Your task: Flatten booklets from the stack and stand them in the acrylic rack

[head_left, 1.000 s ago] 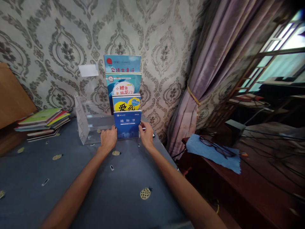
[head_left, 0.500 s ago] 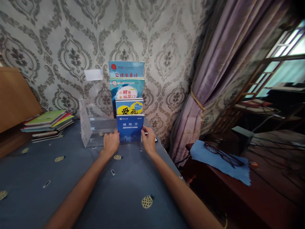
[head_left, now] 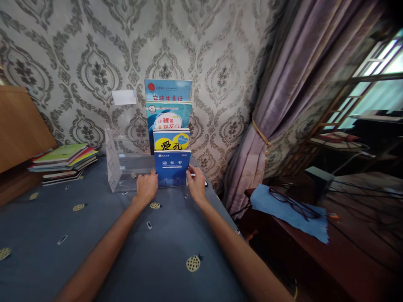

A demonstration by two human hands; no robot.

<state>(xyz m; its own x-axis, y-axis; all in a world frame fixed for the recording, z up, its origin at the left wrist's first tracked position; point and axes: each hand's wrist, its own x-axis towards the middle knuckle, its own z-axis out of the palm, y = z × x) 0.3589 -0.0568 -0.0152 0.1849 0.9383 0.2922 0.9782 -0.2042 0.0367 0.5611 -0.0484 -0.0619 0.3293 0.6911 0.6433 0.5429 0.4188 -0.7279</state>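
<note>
A clear acrylic tiered rack (head_left: 119,167) stands on a blue cloth-covered table (head_left: 94,243) against the wall. Its right half holds several booklets stepped one behind another; the front one is a dark blue booklet (head_left: 172,167). My left hand (head_left: 146,188) rests against the left edge of that booklet, fingers curled on it. My right hand (head_left: 197,184) touches its right edge, fingers bent around it. The left half of the rack holds nothing.
A pile of colourful books (head_left: 63,161) lies at the table's far left, beside a wooden board (head_left: 19,126). To the right hang purple curtains (head_left: 283,105). A dark wooden desk (head_left: 315,251) carries a blue cloth (head_left: 283,209) with glasses (head_left: 292,205) on it.
The view has shifted slightly, so the rack sits a little lower and more to the right. Both hands stay at the sides of the front blue booklet.
</note>
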